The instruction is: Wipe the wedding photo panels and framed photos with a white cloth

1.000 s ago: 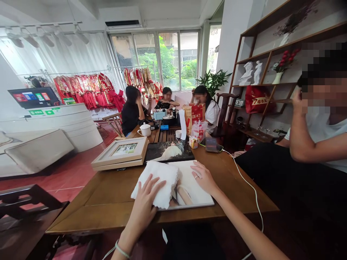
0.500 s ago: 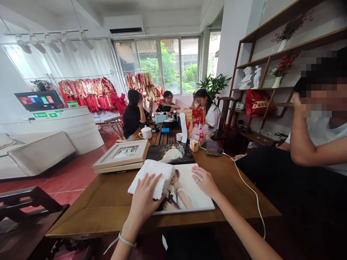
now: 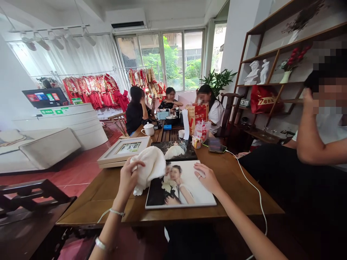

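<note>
With the left hand (image 3: 130, 178), am gripping a rumpled white towel (image 3: 150, 164), with thumb and fingers closed on its left side. With the right hand (image 3: 208, 178), am resting palm down and fingers loosely spread on the pale right part of a photo panel (image 3: 180, 187). Wear a thin bracelet (image 3: 116, 212) and a bangle (image 3: 100, 243) on the left arm. See the towel hanging bunched over the panel's upper left corner; cannot tell whether in contact with it. Find the panel lying flat near the front edge of the brown wooden table (image 3: 108, 191), picture side up. Notice a dark chair (image 3: 27, 202) to the left.

Just behind the panel, see a darker picture (image 3: 175, 151) with a pale gown on it, and left of that a light wooden frame (image 3: 116, 153), partly hidden by the towel. To the right, spot a small box (image 3: 196, 142), then a phone (image 3: 215, 145) on a white cable (image 3: 255, 180). Further right, see a seated person (image 3: 311, 144) with one arm raised to the head.

Farther along, make out a white lidded cup (image 3: 148, 129), a blue box (image 3: 167, 127), a plastic bag (image 3: 201, 130) and a red-and-tan paper bag (image 3: 200, 113). Around the far end, see three people (image 3: 135, 115). Beyond, see red garments (image 3: 92, 92) hanging on racks, and windows (image 3: 173, 59) with greenery outside.
</note>
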Demonstrator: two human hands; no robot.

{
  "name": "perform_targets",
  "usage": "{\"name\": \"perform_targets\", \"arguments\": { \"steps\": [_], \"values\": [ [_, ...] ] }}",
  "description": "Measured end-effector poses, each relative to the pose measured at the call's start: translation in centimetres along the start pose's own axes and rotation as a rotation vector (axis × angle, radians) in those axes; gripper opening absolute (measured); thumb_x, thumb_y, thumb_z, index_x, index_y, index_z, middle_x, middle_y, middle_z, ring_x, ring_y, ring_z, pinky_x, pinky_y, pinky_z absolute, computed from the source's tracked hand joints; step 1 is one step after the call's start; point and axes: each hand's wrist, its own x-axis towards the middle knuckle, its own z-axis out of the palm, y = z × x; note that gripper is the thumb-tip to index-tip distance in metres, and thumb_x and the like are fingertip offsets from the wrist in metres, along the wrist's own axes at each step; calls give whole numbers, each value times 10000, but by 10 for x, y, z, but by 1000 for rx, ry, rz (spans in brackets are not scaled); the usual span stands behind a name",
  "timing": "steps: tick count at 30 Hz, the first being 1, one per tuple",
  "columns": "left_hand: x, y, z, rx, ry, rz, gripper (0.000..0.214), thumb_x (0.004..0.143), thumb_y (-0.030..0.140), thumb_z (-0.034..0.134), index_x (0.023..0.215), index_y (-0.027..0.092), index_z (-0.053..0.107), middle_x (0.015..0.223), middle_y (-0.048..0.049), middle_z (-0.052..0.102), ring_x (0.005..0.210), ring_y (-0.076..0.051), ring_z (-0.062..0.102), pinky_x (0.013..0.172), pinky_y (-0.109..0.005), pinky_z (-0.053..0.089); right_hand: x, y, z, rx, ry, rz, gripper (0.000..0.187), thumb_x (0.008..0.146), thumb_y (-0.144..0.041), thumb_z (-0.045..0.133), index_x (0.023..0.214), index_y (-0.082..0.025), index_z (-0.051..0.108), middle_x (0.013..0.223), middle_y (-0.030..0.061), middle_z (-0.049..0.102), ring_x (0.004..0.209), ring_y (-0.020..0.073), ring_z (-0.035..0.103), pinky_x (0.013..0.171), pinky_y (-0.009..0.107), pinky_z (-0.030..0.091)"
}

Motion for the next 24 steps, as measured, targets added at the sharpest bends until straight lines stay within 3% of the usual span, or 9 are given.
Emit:
{"name": "perform_targets", "arguments": {
  "steps": [5, 9, 11, 13, 14, 16, 19, 21, 24],
  "values": [
    [-1, -12, -23, -193, 73, -112, 216, 718, 285, 473, 733, 174, 658, 994, -46, 615, 996, -215, 557, 883, -294, 410, 0, 2, 0, 6, 3, -11, 246, 776, -198, 546, 965, -177, 702, 1144, 125, 659, 1083, 250, 609, 983, 435, 453],
    [1, 2, -40, -38, 5, 54, 244, 733, 243, 436, 686, 192, 670, 1000, -43, 626, 999, -214, 567, 863, -285, 424, 0, 1, 0, 7, 1, -6, 246, 774, -199, 546, 964, -172, 700, 1142, 126, 659, 1081, 249, 610, 980, 429, 455],
    [-5, 18, -33, 81, -186, 183, 277, 750, 214, 406, 730, 209, 683, 1047, -37, 620, 987, -204, 584, 855, -283, 435, 0, 0, 0, 9, 5, -4, 245, 772, -193, 543, 960, -168, 700, 1135, 125, 662, 1088, 248, 607, 984, 426, 453],
    [-17, 37, -14, 232, -434, 270, 251, 787, 248, 430, 798, 226, 680, 1083, -34, 606, 927, -197, 611, 814, -285, 461, 1, -2, -1, 10, 8, -1, 246, 769, -185, 542, 956, -166, 700, 1128, 124, 665, 1088, 246, 607, 987, 425, 450],
    [-26, 45, -1, 335, -498, 262, 200, 791, 303, 483, 821, 226, 665, 1071, -39, 600, 860, -200, 623, 749, -290, 480, 1, -2, -1, 12, 10, 1, 246, 766, -181, 543, 955, -166, 700, 1125, 124, 667, 1085, 244, 609, 988, 425, 449],
    [-44, 56, 22, 510, -506, 232, 216, 738, 405, 590, 800, 200, 621, 950, -67, 599, 836, -251, 618, 654, -312, 497, 2, -3, -2, 18, 15, 6, 245, 761, -177, 547, 951, -173, 701, 1122, 121, 669, 1075, 238, 616, 987, 422, 451],
    [-60, 57, 39, 552, -443, 164, 392, 748, 287, 578, 1119, 170, 527, 1116, -114, 571, 905, -267, 622, 636, -327, 521, 3, -5, -2, 27, 25, 5, 240, 750, -169, 562, 942, -184, 704, 1111, 114, 676, 1073, 233, 619, 986, 416, 454],
    [-60, 48, 38, 518, -464, 155, 558, 720, 148, 527, 1267, 155, 418, 1223, -137, 544, 978, -263, 621, 721, -346, 535, 3, -5, -2, 31, 32, 4, 240, 745, -162, 567, 940, -187, 705, 1105, 111, 679, 1077, 229, 617, 986, 410, 454],
    [-51, 30, 30, 528, -528, 204, 550, 646, 65, 493, 1185, 175, 516, 1271, -128, 549, 1186, -311, 515, 944, -451, 458, 3, -6, -2, 40, 40, 5, 236, 746, -156, 565, 934, -181, 704, 1091, 113, 683, 1078, 229, 617, 986, 405, 455]
  ]
}}
